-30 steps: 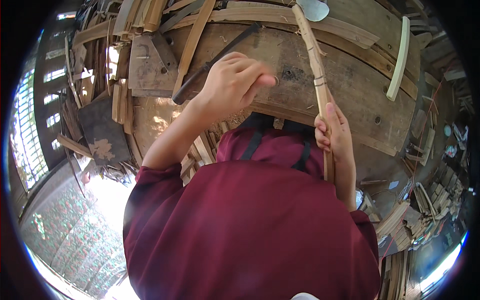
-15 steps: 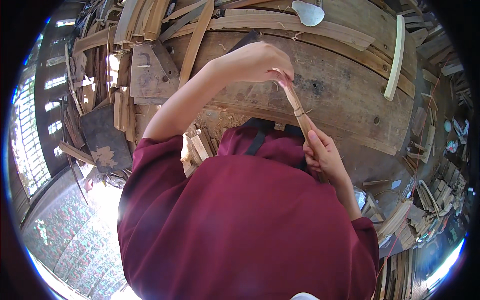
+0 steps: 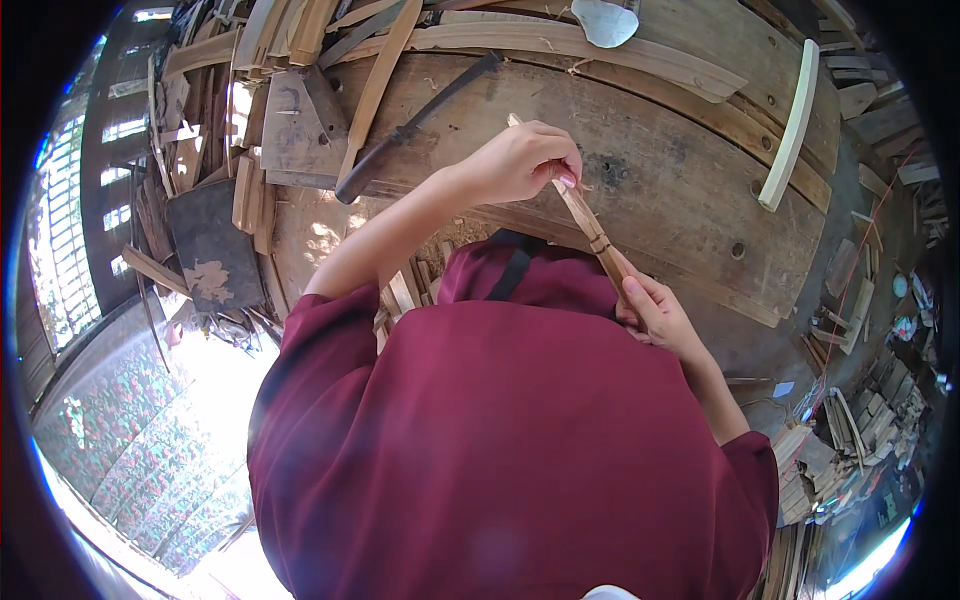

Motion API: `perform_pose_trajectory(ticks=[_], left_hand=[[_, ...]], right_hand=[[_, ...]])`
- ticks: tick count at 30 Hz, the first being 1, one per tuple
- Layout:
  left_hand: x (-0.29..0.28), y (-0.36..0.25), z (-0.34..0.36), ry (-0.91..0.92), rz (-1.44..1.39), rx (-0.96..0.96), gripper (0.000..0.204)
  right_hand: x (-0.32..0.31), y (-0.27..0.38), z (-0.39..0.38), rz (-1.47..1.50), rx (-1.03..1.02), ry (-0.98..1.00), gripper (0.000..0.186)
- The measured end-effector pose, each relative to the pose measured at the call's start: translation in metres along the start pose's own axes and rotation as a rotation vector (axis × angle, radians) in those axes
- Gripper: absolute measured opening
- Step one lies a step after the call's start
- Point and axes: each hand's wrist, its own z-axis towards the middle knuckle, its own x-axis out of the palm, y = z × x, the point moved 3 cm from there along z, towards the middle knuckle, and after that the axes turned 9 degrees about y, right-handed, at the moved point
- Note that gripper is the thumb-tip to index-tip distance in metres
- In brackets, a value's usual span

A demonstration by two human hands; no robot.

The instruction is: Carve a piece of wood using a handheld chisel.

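Note:
A narrow wooden stick (image 3: 592, 230) slants in front of my body, with a thin dark tie or band around its middle. Its far end (image 3: 515, 120) shows beyond my left hand (image 3: 525, 162), whose thumb and fingers are pinched at the upper part of the stick. Small frayed slivers stick out beside those fingertips. Lower down, my right hand (image 3: 655, 312) wraps the near end, thumb lying along the wood. A long knife (image 3: 430, 112) with a dark blade and dark handle rests on the workbench (image 3: 680, 170), left of my left hand.
Long wooden strips (image 3: 385, 85) lie at the far left of the bench. A pale curved strip (image 3: 792, 125) lies along its right side, and a whitish rounded piece (image 3: 606, 22) at the back. Wood offcuts (image 3: 880, 410) are heaped at the right. A dark panel (image 3: 212, 245) stands at left.
My left hand has come down slightly along the stick, so the far end now shows above it. The knife, mostly covered by my arm before, is now in full view.

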Motion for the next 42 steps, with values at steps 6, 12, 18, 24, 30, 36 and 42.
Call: perform_pose_trajectory(ticks=[6, 12, 18, 24, 30, 36, 42], left_hand=[[-0.001, -0.006, 0.003, -0.189, 0.084, 0.045, 0.016], [0.001, -0.005, 0.006, -0.29, 0.089, 0.075, 0.02], [-0.003, -0.005, 0.01, -0.292, 0.184, 0.082, 0.018], [-0.019, -0.009, 0.004, -0.148, 0.143, 0.067, 0.039], [-0.059, 0.005, -0.053, -0.635, 0.146, -0.25, 0.045], [-0.052, 0.055, -0.15, -0.528, 0.763, -0.819, 0.053], [-0.051, 0.059, -0.17, -0.408, 0.755, -0.835, 0.045]], right_hand=[[-0.007, 0.008, -0.004, 0.0, -0.001, 0.02, 0.047], [-0.007, 0.002, -0.005, -0.007, -0.045, 0.018, 0.05], [0.0, -0.006, 0.001, 0.018, -0.11, -0.008, 0.052], [-0.003, -0.01, 0.001, -0.02, -0.042, 0.011, 0.052], [-0.003, 0.005, -0.001, 0.099, 0.142, -0.051, 0.05], [0.005, 0.025, -0.005, 0.122, 0.199, -0.059, 0.05], [-0.019, 0.053, -0.007, -0.504, 0.02, -0.02, 0.055]])
